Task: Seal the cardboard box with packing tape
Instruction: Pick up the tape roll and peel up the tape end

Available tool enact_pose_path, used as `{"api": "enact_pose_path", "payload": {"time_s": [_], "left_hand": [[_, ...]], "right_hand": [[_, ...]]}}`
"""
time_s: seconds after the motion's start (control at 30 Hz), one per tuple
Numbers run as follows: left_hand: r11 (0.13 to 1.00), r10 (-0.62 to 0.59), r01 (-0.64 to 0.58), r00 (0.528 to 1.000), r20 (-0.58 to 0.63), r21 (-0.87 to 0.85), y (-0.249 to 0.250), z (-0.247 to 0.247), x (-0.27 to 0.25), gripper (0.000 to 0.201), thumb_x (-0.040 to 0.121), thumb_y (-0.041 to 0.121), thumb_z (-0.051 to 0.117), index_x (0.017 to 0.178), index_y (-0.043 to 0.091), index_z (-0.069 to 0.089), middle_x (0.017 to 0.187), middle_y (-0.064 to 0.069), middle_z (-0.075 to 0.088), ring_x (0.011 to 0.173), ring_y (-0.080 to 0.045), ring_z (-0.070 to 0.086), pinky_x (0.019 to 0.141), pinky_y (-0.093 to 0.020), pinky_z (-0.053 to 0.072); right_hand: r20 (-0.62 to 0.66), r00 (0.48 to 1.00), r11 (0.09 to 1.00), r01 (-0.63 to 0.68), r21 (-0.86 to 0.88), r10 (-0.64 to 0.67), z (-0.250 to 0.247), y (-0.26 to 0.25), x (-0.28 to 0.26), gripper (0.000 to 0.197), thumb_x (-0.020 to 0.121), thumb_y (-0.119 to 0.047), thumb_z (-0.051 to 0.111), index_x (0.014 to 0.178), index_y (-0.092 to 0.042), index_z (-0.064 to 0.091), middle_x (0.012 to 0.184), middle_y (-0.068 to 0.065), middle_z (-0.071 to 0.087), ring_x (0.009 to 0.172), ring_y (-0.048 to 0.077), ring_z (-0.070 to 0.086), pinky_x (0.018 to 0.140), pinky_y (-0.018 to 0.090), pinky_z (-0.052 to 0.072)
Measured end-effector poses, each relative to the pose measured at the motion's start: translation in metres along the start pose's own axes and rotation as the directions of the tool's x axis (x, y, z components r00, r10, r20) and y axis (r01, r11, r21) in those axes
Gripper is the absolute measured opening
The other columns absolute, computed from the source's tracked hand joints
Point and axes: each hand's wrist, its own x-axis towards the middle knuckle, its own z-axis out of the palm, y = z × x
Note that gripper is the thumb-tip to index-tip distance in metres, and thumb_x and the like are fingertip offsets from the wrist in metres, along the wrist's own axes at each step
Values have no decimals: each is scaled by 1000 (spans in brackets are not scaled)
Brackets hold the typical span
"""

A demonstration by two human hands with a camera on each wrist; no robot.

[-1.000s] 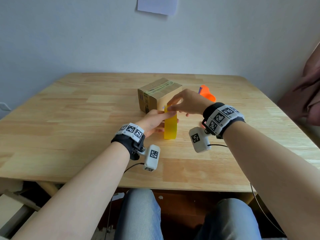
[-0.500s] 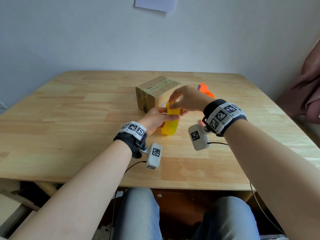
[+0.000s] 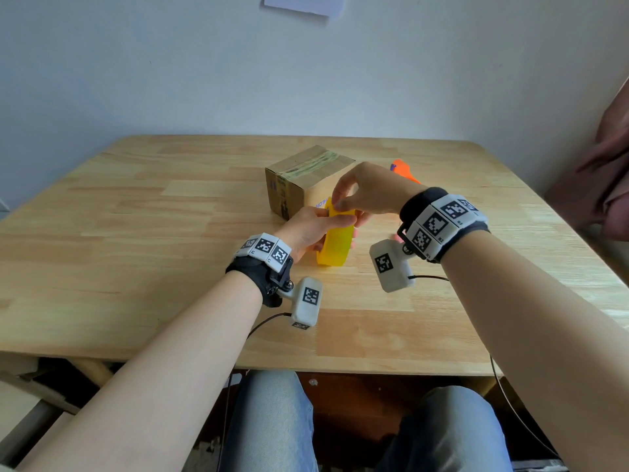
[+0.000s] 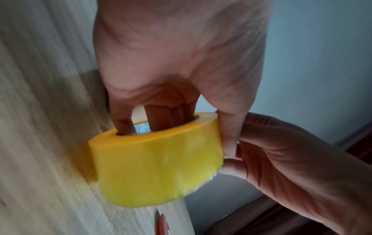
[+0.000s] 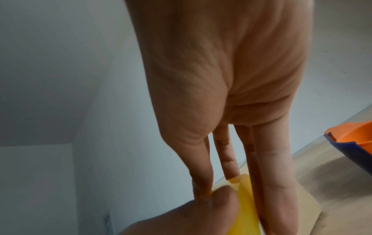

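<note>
Left hand (image 3: 308, 229) holds yellow tape roll (image 3: 335, 245); right hand (image 3: 369, 194) pinches its edge

One wooden table (image 3: 170, 233) carries one cardboard box (image 3: 306, 178), one yellow tape roll (image 3: 335, 243) just in front of the box, and one orange tool (image 3: 403, 172) to the box's right. Two hands, left hand (image 3: 306, 229) and right hand (image 3: 367, 192), meet at the roll. One paper sheet (image 3: 299, 3) hangs on the wall above the table.

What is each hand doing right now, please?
Left hand: grips the yellow tape roll, fingers through its core.
Right hand: pinches the top edge of the roll.
</note>
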Motion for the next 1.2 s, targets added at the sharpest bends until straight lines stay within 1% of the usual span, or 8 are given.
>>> {"api": "enact_pose_path", "payload": {"time_s": [0.1, 0.27, 0.4, 0.5, 0.83, 0.9, 1.03, 1.2], "left_hand": [[1000, -3, 2, 1000, 16, 25, 3, -1, -1, 56, 76, 43, 83, 119, 8, 75, 107, -7, 83, 110, -34, 76, 112, -57, 46], [1000, 0, 0, 1000, 10, -1, 4, -3, -1, 38, 86, 36, 81, 115, 11, 74, 106, -9, 83, 105, -33, 78, 109, -55, 47], [1000, -14, 14, 1000, 10, -22, 7, -5, 0, 27, 90, 33, 79, 110, 15, 74, 109, -12, 82, 105, -33, 78, 107, -52, 50], [999, -24, 24, 999, 28, -24, 7, -7, 0, 24, 91, 33, 78, 108, 16, 73, 103, -8, 83, 105, -33, 78, 107, -52, 51], [999, -33, 34, 999, 32, -34, 1, -14, 2, 31, 89, 35, 80, 111, 14, 73, 111, -13, 80, 109, -34, 76, 110, -56, 47], [999, -30, 32, 999, 39, -43, 0, -15, 2, 30, 89, 35, 80, 110, 14, 73, 108, -11, 80, 104, -31, 76, 111, -56, 47], [997, -29, 31, 999, 30, -68, -1, -16, 2, 37, 86, 37, 81, 112, 13, 74, 119, -17, 78, 116, -39, 72, 112, -60, 45], [996, -28, 31, 999, 39, -80, -2, -18, 2, 32, 87, 35, 81, 109, 13, 74, 105, -10, 82, 104, -32, 77, 111, -59, 46]], "right_hand": [[22, 1000, 1000, 1, -8, -1, -1, 1, 1, 5, 93, -21, 70, 94, -23, 75, 90, -13, 74, 66, 15, 78, 85, 42, 62], [22, 1000, 999, 17, -44, -16, 1, 2, 2, 5, 95, -21, 67, 93, -23, 72, 85, -17, 69, 67, 14, 78, 85, 39, 61], [-34, 999, 997, -5, 76, 7, 4, 9, 6, 13, 92, -23, 73, 105, -22, 69, 112, -6, 70, 67, 16, 79, 82, 43, 63], [-25, 1000, 996, 6, 94, -4, 4, 9, 7, 13, 92, -23, 73, 105, -24, 70, 113, -5, 69, 66, 16, 79, 82, 42, 64], [39, 999, 998, 26, 54, -28, 4, 2, 11, 8, 94, -19, 68, 91, -26, 70, 104, -5, 68, 65, 15, 78, 83, 40, 63], [37, 999, 998, 32, 61, -34, 4, 1, 11, 6, 94, -18, 70, 93, -24, 68, 109, -2, 68, 64, 17, 78, 80, 40, 64], [5, 999, 992, 44, 117, -44, 6, 2, 12, 14, 92, -19, 74, 104, -26, 71, 112, -1, 66, 66, 21, 79, 77, 43, 65], [-6, 999, 992, 54, 110, -53, 5, 1, 12, 12, 90, -20, 76, 97, -28, 77, 109, -3, 70, 65, 18, 78, 78, 43, 65]]}}
